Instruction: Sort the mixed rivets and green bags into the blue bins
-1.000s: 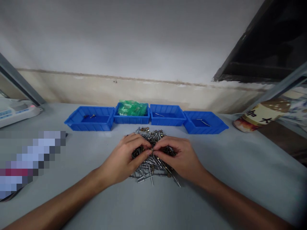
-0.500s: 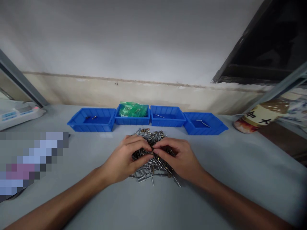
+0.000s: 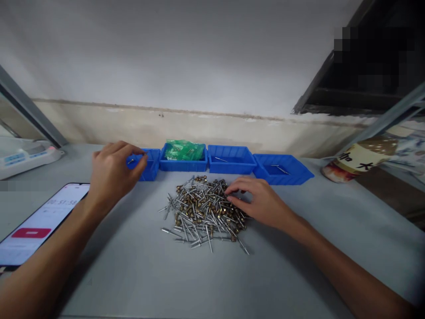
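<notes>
My left hand [image 3: 114, 170] is raised over the leftmost blue bin [image 3: 152, 170], thumb and fingers closed in a pinch. Whatever lies between its tips is too small to make out. At the right edge of a mixed pile of small hardware [image 3: 206, 208], my right hand [image 3: 257, 199] has its thumb and index finger slightly apart, nothing visible between them. Silver pin-like pieces resembling blind rivets [image 3: 171, 231] and small brass-coloured pieces [image 3: 195, 204] make up the pile. A brass-coloured piece [image 3: 131, 161] shows in the leftmost bin, partly hidden by my left hand.
A bin with a green plastic bag [image 3: 185, 150] and two bins [image 3: 232, 166] [image 3: 282, 178] with a few thin metal pieces continue the row. A phone [image 3: 43, 221] lies beside my left forearm. A power strip [image 3: 29, 159] is at left, a labelled jar [image 3: 360, 159] at right.
My left hand has left the pile and moved up and left to the leftmost bin. My right hand has shifted slightly right, its fingertips parting from the left hand's. More of the pile shows.
</notes>
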Motion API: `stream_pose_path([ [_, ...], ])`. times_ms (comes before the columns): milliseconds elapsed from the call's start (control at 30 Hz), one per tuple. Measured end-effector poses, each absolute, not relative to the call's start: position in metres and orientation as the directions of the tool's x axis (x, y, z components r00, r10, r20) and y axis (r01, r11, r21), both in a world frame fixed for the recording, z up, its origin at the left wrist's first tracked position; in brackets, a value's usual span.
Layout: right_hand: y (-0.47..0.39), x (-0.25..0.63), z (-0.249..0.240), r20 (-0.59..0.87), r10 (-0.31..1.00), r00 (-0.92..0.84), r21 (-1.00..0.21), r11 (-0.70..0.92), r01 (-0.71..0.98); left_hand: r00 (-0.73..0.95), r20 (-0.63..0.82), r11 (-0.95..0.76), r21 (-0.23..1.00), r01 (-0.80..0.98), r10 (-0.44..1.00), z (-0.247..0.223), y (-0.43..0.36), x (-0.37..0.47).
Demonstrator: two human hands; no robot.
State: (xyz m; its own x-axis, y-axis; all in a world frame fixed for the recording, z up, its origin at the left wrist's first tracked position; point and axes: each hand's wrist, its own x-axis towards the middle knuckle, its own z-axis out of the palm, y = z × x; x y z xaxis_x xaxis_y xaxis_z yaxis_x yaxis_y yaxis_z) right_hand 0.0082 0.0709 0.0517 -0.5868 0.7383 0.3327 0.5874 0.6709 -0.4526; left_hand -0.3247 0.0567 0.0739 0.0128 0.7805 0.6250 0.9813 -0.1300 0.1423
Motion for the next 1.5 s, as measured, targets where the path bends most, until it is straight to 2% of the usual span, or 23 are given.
stream_pose_path([
  [100,0.068,0.005,0.049,0.305,0.706,-0.639,-0.445,0.699,0.560,-0.067,0.593,-0.026,0.148,0.989,0.803,0.073,0.058,-0.332],
  [200,0.064,0.000,0.046,0.284,0.686,-0.669,-0.446,0.713,0.542,-0.064,0.592,-0.055,0.180,0.982,0.803,0.068,0.058,-0.328],
  [367,0.064,-0.001,0.042,0.281,0.661,-0.696,-0.434,0.734,0.522,0.105,0.654,-0.282,0.172,0.944,0.749,0.061,0.052,-0.299],
  [533,0.065,-0.002,0.044,0.273,0.668,-0.692,-0.424,0.729,0.537,0.348,0.590,-0.542,0.186,0.819,0.729,0.054,0.038,-0.265],
  [600,0.063,-0.003,0.048,0.294,0.700,-0.651,-0.472,0.699,0.538,0.420,0.550,-0.610,0.221,0.761,0.722,0.051,0.035,-0.258],
  [700,0.057,-0.006,0.055,0.319,0.782,-0.536,-0.618,0.600,0.508,0.478,0.514,-0.677,0.323,0.661,0.712,0.046,0.034,-0.254],
  [867,0.042,-0.018,0.058,0.291,0.868,-0.403,-0.853,0.426,0.302,0.522,0.431,-0.677,0.497,0.543,0.736,0.046,0.026,-0.241],
  [1000,0.034,-0.027,0.053,0.263,0.877,-0.401,-0.916,0.358,0.183,0.587,0.382,-0.689,0.530,0.494,0.714,0.048,0.018,-0.232],
  [1133,0.034,-0.029,0.052,0.271,0.880,-0.390,-0.916,0.360,0.178,0.576,0.383,-0.686,0.509,0.521,0.722,0.047,0.020,-0.232],
  [1300,0.035,-0.026,0.053,0.312,0.850,-0.424,-0.846,0.451,0.283,0.536,0.435,-0.689,0.483,0.540,0.724,0.045,0.023,-0.237],
  [1500,0.032,-0.027,0.051,0.356,0.833,-0.423,-0.780,0.514,0.356,0.568,0.408,-0.698,0.464,0.545,0.715,0.046,0.021,-0.237],
])
